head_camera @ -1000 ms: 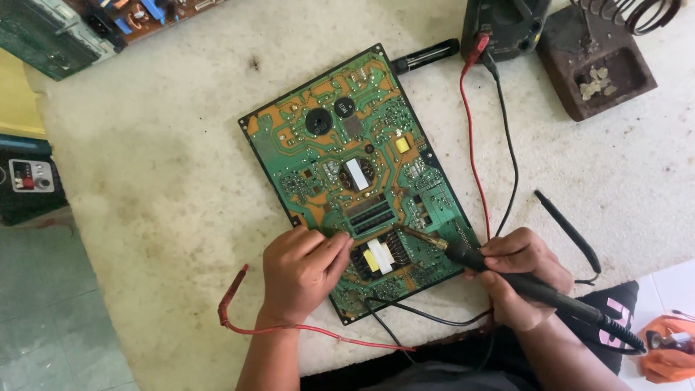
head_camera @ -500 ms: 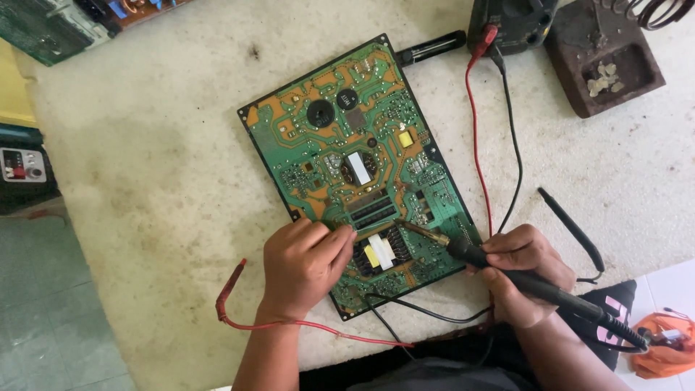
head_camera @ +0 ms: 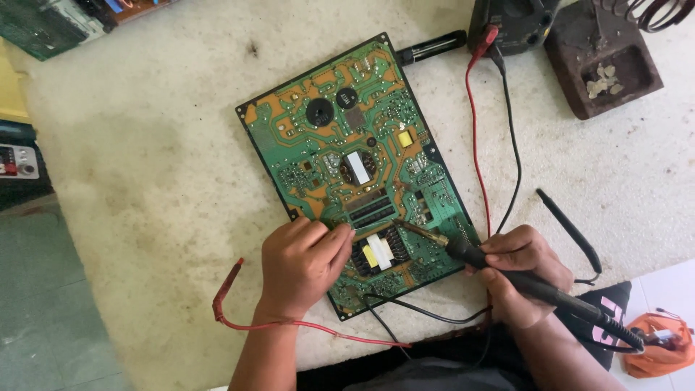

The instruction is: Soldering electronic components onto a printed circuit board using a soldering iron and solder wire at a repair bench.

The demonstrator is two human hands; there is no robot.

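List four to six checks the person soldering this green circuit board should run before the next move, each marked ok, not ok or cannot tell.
1. Circuit board flat on the table: ok.
2. Right hand has a firm grip on the soldering iron: ok.
3. Iron tip on the intended joint: cannot tell.
4. Left hand feeding thin solder wire: cannot tell, too fine.
5. Red probe and black probe lying off the board: ok.

White-and-yellow label (head_camera: 378, 251) on green board (head_camera: 318, 141)
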